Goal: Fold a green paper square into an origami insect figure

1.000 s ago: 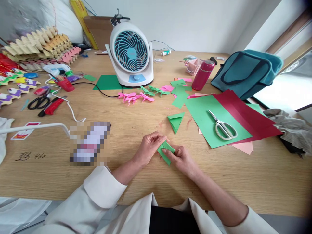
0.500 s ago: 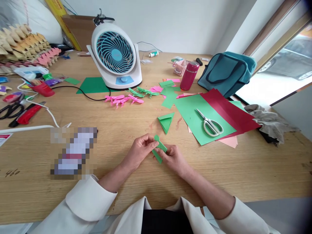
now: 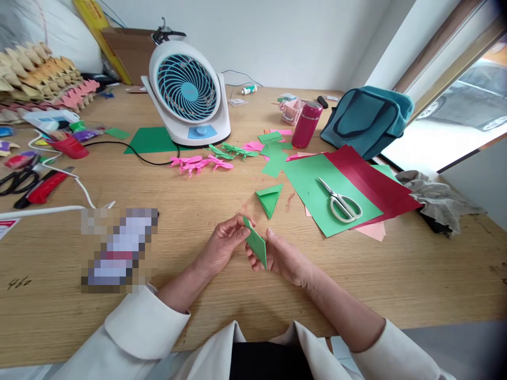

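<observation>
A narrow folded piece of green paper is held over the front of the table, tilted down to the right. At its upper left end, my left hand pinches it between thumb and fingers. My right hand is curled round its lower part, the fingers behind the paper and the thumb raised beside its right edge. Just beyond the hands lies a green folded paper triangle. Scissors with white handles rest on a green sheet to the right.
Pink folded paper figures and green ones lie in front of a white fan. A red flask and a teal bag stand at the back right. At left are a blurred-out phone and a red cutter.
The folded green paper has been turned so that a long flat side shows. My right thumb has lifted off it, and the right fingers have spread behind it. My left hand still pinches it.
</observation>
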The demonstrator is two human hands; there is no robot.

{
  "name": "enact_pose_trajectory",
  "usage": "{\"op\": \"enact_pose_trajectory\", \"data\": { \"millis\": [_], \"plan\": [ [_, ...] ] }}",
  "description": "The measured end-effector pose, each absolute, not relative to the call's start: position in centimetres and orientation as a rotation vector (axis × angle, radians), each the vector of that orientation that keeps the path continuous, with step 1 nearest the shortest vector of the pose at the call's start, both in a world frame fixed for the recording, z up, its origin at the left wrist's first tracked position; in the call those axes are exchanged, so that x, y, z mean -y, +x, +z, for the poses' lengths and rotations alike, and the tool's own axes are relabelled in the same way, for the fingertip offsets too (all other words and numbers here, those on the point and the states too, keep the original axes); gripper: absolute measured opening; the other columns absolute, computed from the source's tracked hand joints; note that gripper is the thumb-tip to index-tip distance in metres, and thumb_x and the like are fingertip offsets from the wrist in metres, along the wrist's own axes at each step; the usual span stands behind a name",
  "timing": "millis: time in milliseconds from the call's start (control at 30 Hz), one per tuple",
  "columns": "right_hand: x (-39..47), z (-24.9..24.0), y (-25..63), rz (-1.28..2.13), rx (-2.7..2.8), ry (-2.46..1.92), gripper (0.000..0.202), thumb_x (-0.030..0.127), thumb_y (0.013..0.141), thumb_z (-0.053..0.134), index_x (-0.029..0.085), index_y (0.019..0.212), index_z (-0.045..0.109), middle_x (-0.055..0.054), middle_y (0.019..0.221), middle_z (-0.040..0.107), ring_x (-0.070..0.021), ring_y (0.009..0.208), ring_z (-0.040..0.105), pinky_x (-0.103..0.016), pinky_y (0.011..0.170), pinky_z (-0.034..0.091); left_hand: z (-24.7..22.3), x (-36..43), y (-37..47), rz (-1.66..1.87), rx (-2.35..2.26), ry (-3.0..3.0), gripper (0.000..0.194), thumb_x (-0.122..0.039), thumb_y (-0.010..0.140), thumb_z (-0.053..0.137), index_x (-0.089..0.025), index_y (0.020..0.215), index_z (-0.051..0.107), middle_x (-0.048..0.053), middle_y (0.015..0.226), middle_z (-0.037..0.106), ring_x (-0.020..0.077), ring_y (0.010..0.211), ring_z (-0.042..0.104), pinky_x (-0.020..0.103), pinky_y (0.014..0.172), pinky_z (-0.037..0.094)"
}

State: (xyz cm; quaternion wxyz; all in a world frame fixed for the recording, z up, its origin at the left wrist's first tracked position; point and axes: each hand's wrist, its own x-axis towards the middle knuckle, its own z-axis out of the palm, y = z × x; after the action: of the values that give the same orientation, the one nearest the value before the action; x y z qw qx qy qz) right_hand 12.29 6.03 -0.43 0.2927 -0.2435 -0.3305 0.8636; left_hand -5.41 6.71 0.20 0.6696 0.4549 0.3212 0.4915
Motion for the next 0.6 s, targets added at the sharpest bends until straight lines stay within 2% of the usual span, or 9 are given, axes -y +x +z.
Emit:
{"op": "enact_pose_trajectory", "data": {
  "millis": [100,167,233,300,433,600],
  "plan": [
    [-5.9,0.01,12.4,2.28,0.848,-0.671,0.041,0.049,0.073,0.085,0.018,0.095,0.069,0.001,0.079,0.061,-0.0084,0.066,0.054,-0.021,0.064,0.045,0.42,-6.73,-5.42,1.157,-0.761,1.038,0.029,-0.043,0.079,0.08,-0.016,0.075,0.07,0.002,0.099,0.062,0.0097,0.072,0.058,0.024,0.067,0.051],
    [-5.9,0.32,12.39,2.22,0.848,-0.726,0.039,0.044,0.068,0.089,0.019,0.09,0.068,0.004,0.074,0.058,-0.0077,0.063,0.05,-0.02,0.061,0.043,0.47,-6.77,-5.37,1.159,-0.78,1.054,0.028,-0.045,0.078,0.081,-0.018,0.079,0.075,0.004,0.104,0.064,0.0142,0.086,0.06,0.025,0.076,0.05],
    [-5.98,0.48,12.27,2.122,0.845,-0.835,0.04,0.043,0.063,0.091,0.02,0.082,0.065,0.005,0.073,0.059,-0.0082,0.063,0.05,-0.021,0.061,0.042,0.4,-6.84,-5.3,1.151,-0.803,1.044,0.031,-0.047,0.078,0.081,-0.02,0.091,0.078,0.005,0.103,0.068,0.0181,0.094,0.061,0.027,0.082,0.049],
    [-6.11,0.5,12.07,2.002,0.858,-0.937,0.043,0.045,0.058,0.092,0.02,0.079,0.063,0.004,0.075,0.062,-0.0099,0.067,0.052,-0.022,0.065,0.043,0.22,-6.92,-5.25,1.144,-0.817,1.007,0.036,-0.049,0.078,0.079,-0.02,0.098,0.077,0.005,0.095,0.071,0.0194,0.091,0.063,0.029,0.083,0.049],
    [-6.35,0.25,11.65,1.805,0.934,-1.041,0.05,0.052,0.053,0.091,0.021,0.076,0.06,0.001,0.078,0.065,-0.0136,0.073,0.055,-0.026,0.072,0.046,-0.07,-6.94,-5.1,1.126,-0.86,1.031,0.039,-0.054,0.078,0.078,-0.016,0.087,0.074,0.002,0.079,0.067,0.0157,0.076,0.058,0.028,0.075,0.047],
    [-6.5,-0.21,11.53,1.733,1.058,-1.002,0.053,0.054,0.054,0.091,0.022,0.074,0.055,0.003,0.074,0.061,-0.0123,0.07,0.052,-0.025,0.069,0.045,0.12,-6.81,-4.82,1.135,-1.076,1.164,0.03,-0.041,0.077,0.079,-0.015,0.072,0.065,-0.002,0.07,0.057,0.012,0.07,0.049,0.024,0.069,0.042]
  ]
}}
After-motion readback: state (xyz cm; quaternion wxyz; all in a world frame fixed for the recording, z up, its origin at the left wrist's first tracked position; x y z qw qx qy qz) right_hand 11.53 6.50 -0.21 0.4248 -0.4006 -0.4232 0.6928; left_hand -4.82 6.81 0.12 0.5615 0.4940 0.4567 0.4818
